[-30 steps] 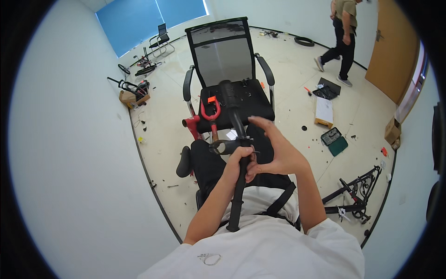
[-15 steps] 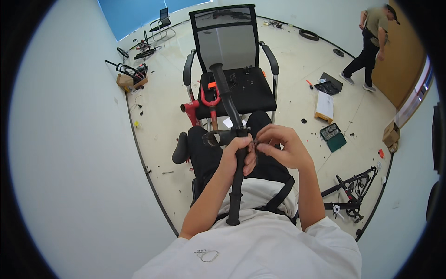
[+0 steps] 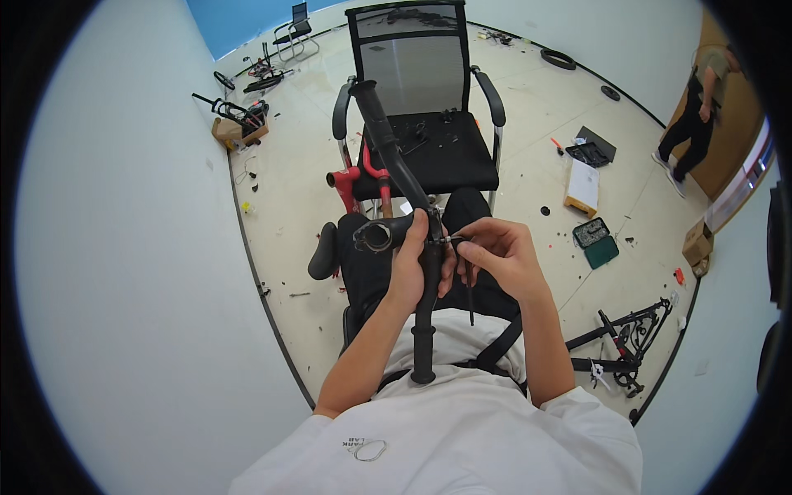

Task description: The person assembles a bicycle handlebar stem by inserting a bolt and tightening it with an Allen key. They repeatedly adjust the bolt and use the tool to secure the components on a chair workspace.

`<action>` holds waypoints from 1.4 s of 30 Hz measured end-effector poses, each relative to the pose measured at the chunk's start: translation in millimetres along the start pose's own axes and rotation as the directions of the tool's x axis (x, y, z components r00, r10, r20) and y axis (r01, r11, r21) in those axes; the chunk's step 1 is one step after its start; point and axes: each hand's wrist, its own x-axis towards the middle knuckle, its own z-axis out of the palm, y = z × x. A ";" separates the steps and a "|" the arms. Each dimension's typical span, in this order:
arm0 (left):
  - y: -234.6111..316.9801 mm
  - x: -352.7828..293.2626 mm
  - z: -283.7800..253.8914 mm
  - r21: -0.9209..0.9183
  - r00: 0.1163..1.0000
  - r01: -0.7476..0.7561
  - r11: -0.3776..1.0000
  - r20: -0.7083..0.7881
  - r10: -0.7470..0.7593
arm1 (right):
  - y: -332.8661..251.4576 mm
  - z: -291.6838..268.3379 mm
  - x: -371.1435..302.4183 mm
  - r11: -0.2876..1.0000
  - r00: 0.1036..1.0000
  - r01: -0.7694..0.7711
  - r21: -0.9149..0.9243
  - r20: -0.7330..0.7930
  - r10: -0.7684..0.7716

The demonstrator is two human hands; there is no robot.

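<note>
A black bicycle handlebar (image 3: 394, 161) with rubber grips runs lengthwise in front of my torso, its near end against my white shirt. Its stem (image 3: 375, 238) points left, showing an open round clamp. My left hand (image 3: 408, 268) is closed around the bar and stem where they join. At the right side of that joint, my right hand (image 3: 503, 252) pinches a thin dark tool (image 3: 471, 305), whose shaft hangs below the fingers. A small silver piece (image 3: 446, 239) shows between the fingertips and the bar clamp; whether it belongs to the tool I cannot tell.
A black mesh chair (image 3: 429, 157) faces me with small parts on its seat; a red fork (image 3: 375, 165) and red frame piece (image 3: 342, 186) are beside it. Rightward on the floor lie a green case (image 3: 601, 252), a white box (image 3: 582, 186) and a black bike frame (image 3: 623, 346). Another person (image 3: 697, 115) stands by the door.
My left hand has shifted its hold, with the thumb now along the stem. The dark tool's shaft now shows below my right hand. The handlebar's far end moved left; the other person moved right.
</note>
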 end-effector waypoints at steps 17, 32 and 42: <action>8.6 -6.3 5.6 0.175 0.995 -0.083 0.981 -0.038 0.091 | 1.0 15.9 -5.6 0.997 0.993 -0.009 0.078 -0.119 0.019; 3.1 -12.3 9.3 0.429 0.974 -0.159 0.889 -0.077 0.212 | 1.2 3.9 -3.4 0.863 0.969 -0.243 0.444 0.063 0.241; 2.9 -9.1 -3.0 0.318 0.975 -0.157 0.935 -0.103 0.199 | -3.7 7.1 -4.3 0.989 0.978 -0.142 0.032 0.158 0.135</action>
